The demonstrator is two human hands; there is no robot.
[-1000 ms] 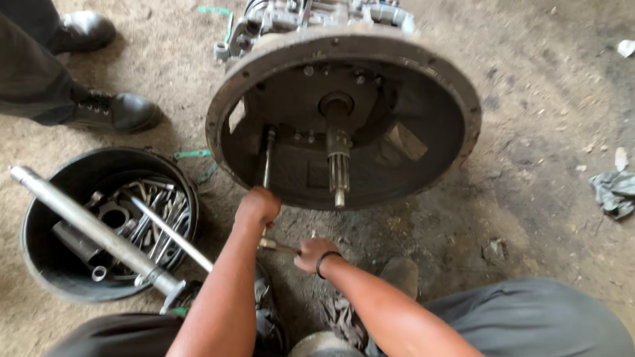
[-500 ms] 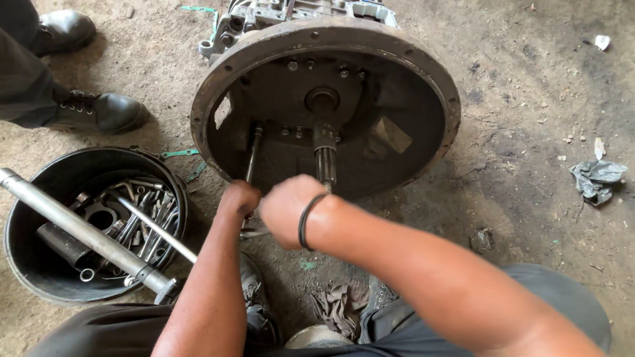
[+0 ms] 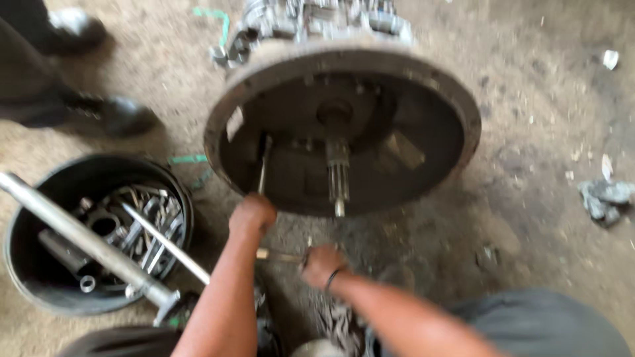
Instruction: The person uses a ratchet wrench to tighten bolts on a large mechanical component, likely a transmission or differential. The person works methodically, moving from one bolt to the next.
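Observation:
A large round metal bell housing (image 3: 463, 106) of a gearbox lies on the dirt floor, its splined shaft (image 3: 338, 177) pointing toward me. My left hand (image 3: 252, 217) is closed around the near end of a long rod tool (image 3: 264, 165) that reaches into the housing's left side. My right hand (image 3: 322, 264) sits just below and to the right, gripping a short bar handle (image 3: 278, 256) that runs left toward the left hand. A dark band circles my right wrist.
A black bucket (image 3: 40, 291) of wrenches and sockets stands at the left, with a long steel pipe (image 3: 73, 235) lying across it. Another person's black shoes (image 3: 112, 112) stand at the upper left. A crumpled rag (image 3: 605, 198) lies at the right.
My right hand has dropped from in front of the housing back down to the short handle below the left hand. The view has shifted slightly and blurred.

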